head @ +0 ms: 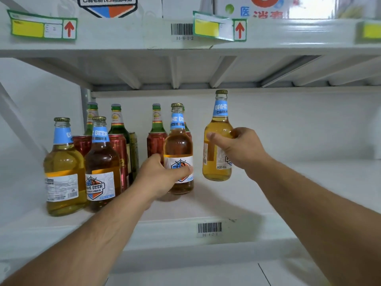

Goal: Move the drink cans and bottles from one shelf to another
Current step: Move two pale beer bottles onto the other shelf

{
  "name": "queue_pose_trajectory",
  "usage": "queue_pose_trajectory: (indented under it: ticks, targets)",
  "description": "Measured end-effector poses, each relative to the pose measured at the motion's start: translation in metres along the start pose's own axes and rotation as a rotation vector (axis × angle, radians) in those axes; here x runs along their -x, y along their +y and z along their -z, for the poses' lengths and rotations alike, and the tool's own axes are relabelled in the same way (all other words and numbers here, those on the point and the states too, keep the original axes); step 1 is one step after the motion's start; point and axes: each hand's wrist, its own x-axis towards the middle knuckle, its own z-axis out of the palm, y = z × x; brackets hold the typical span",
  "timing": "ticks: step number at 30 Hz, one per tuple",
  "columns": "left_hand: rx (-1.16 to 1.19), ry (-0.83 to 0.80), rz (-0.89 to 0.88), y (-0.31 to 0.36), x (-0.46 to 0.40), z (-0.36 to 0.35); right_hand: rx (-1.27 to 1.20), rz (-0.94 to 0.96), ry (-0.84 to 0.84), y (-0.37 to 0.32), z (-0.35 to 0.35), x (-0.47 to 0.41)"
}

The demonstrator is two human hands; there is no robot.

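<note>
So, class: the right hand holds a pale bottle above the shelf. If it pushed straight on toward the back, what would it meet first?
Probably nothing before the back wall: the shelf behind the right hand and its bottle looks free. Depth is hard to judge.

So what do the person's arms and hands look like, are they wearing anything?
No. Both forearms are bare, with no sleeves showing anywhere in the picture. The left hand and the right hand have no gloves, and no rings, watch or bracelet can be seen on the fingers or wrists. Fingernails look short and plain.
</note>
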Motion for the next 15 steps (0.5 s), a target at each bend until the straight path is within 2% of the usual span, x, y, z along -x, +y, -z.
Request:
queue_pose_trajectory:
  ticks: [9, 15]
  targets:
    - [0.040, -0.102, -0.058, 0.031, 0.022, -0.062, 0.038, 0.005, 0.102, 0.000, 0.078, 0.021]
    - [0.048, -0.174, -0.098, 0.065, 0.045, -0.127, 0.087, 0.003, 0.177, 0.008, 0.155, 0.038]
